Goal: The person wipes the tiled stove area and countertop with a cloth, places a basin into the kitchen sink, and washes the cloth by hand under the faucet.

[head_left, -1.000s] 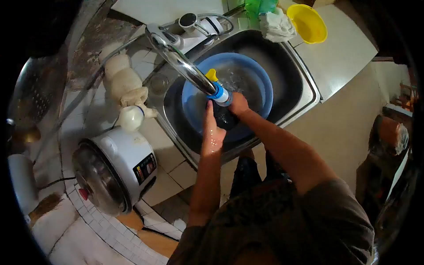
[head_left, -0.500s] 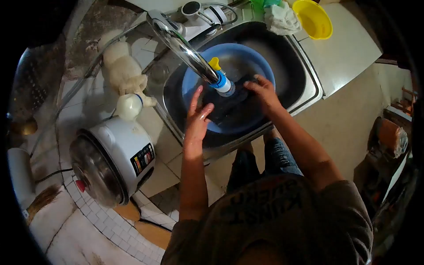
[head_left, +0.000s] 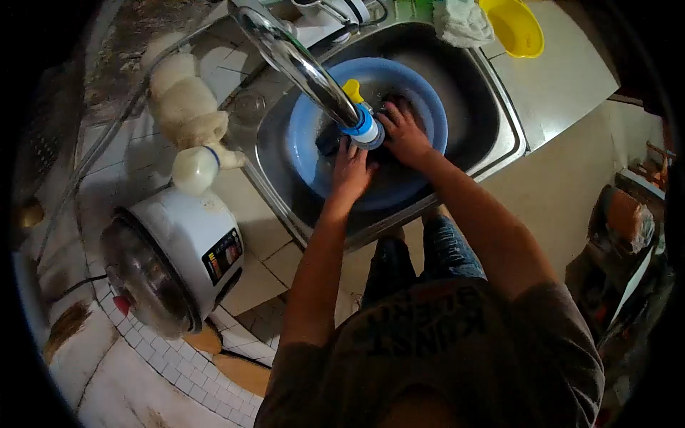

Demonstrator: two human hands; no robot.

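A blue plastic basin (head_left: 439, 128) sits in the metal sink (head_left: 499, 128), with dark cloth (head_left: 327, 144) low inside it. My left hand (head_left: 352, 171) reaches down onto the cloth, its fingers stretched forward and partly hidden by the faucet head. My right hand (head_left: 407, 134) lies with fingers spread over the cloth on the basin's far right side. Between the two hands hangs the chrome faucet (head_left: 300, 68), whose blue-and-white nozzle (head_left: 365, 130) carries a yellow lever (head_left: 352, 90). The hands' fingertips are partly lost against the dark cloth.
A rice cooker (head_left: 193, 232) stands left of the sink, with a white rounded object (head_left: 195, 170) behind it. Across the sink's back right corner lies a white cloth (head_left: 464, 23), beside a yellow bowl (head_left: 515, 27). A drinking glass (head_left: 248, 107) is near the left rim.
Both hands have moved down into the basin. My left hand has shifted right, closer to the nozzle, and my right hand slightly left. The dark cloth is now lower and spread under them.
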